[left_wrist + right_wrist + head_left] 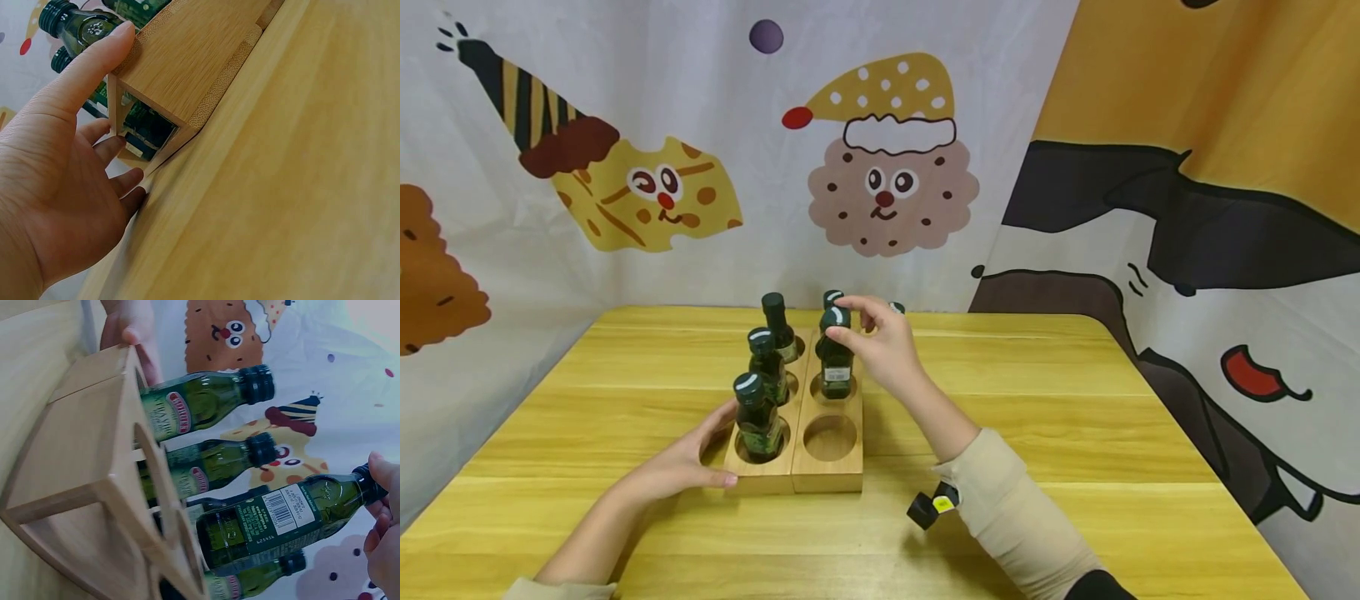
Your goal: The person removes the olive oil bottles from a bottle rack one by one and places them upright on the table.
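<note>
A wooden bottle rack (827, 482) with round holes in two rows stands on the table. My right hand (883, 342) pinches the cap of a dark green glass bottle (275, 519) with a barcode label, its base at the right row's middle hole. Three similar bottles fill the left row; the nearest bottle (758, 417) stands beside my left hand (681, 458). That hand holds the rack's near left corner, thumb at the front edge and fingers along the side (69, 162). Another bottle cap (832, 295) shows beyond the held bottle.
The right row's nearest hole (830, 438) holds no bottle. Another dark cap (897, 307) peeks out behind my right hand. The wooden table (1037, 400) runs back to a cartoon-printed cloth (700, 100). A black device (925, 507) hangs by my right sleeve.
</note>
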{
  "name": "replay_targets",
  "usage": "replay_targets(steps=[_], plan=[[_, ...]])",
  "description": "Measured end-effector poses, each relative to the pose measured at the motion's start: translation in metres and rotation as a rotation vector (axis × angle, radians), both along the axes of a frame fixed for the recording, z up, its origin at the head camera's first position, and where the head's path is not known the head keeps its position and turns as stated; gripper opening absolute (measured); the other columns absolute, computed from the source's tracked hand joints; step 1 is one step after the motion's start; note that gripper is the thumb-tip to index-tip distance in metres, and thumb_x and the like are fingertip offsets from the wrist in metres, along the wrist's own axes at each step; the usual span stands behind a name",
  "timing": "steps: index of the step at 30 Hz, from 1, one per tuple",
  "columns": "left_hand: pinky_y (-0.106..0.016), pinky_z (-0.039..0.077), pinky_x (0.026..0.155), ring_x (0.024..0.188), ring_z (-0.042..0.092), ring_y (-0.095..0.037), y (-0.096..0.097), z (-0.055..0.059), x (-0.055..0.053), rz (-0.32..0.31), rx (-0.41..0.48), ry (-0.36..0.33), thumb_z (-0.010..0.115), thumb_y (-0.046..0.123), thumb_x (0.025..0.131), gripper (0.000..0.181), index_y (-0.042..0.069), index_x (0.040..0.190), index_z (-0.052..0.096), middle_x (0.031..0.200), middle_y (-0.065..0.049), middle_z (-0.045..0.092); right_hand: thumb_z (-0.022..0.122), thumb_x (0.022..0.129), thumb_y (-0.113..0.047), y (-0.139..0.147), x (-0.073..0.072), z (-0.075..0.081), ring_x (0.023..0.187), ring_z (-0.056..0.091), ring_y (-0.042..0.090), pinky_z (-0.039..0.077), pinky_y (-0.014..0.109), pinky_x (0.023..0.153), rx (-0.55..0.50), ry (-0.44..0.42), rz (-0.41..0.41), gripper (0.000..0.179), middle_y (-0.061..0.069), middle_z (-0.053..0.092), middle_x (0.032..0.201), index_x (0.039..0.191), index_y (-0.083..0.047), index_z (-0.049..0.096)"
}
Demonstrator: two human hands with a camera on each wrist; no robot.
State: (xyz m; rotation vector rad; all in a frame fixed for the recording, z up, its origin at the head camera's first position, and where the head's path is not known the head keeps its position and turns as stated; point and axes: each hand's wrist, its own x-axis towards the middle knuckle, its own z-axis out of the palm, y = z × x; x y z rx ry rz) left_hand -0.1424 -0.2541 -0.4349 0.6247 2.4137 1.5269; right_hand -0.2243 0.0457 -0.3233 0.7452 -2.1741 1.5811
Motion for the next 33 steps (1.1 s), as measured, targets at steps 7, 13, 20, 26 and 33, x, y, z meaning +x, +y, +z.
replay_targets(steps=[7,13,20,26,33], plan=[[-0.071,0.01,0.102,0.134,0.014,-0.056,0.0,-0.001,0.0,-0.007,-0.001,0.009,0.079,0.014,0.075,0.107,-0.002,0.151,0.006,0.15,-0.035,0.013,0.077,0.081,-0.01,0.01,0.006,0.014,0.069,0.04,0.027,0.029,0.025,0.05,-0.008,0.017,0.013,0.03,0.012,0.045,0.075,0.11,-0.005,0.069],[-0.071,0.01,0.102,0.134,0.014,-0.056,0.0,0.0,0.0,-0.009,0.003,0.004,0.079,0.014,0.075,0.107,-0.003,0.151,0.006,0.15,-0.035,0.013,0.076,0.082,-0.011,0.023,0.011,0.022,0.067,0.037,0.02,0.029,0.026,0.053,0.003,0.043,0.025,0.032,0.01,0.042,0.074,0.112,-0.005,0.069],[-0.071,0.011,0.102,0.134,0.014,-0.056,0.0,0.0,0.001,-0.01,0.004,0.006,0.078,0.014,0.075,0.106,-0.003,0.151,0.006,0.15,-0.035,0.013,0.076,0.082,-0.008,0.04,0.011,0.029,0.071,0.04,0.026,0.026,0.025,0.047,-0.008,0.102,0.034,0.03,0.015,0.046,0.075,0.111,-0.002,0.069],[-0.071,0.011,0.102,0.134,0.014,-0.056,0.0,0.001,0.001,-0.01,-0.003,0.006,0.078,0.015,0.075,0.106,-0.002,0.151,0.006,0.15,-0.034,0.013,0.076,0.08,-0.003,0.055,0.013,0.037,0.071,0.039,0.027,0.022,0.024,0.045,-0.001,0.142,0.0,0.029,0.014,0.044,0.074,0.108,0.0,0.069],[-0.07,0.011,0.103,0.134,0.015,-0.055,0.0,0.001,0.001,-0.006,-0.009,0.004,0.078,0.014,0.075,0.106,-0.002,0.152,0.006,0.151,-0.034,0.013,0.077,0.081,-0.007,0.073,0.01,0.042,0.057,0.027,0.022,0.021,0.026,0.044,0.034,0.119,-0.084,0.03,0.014,0.043,0.074,0.109,-0.002,0.07]])
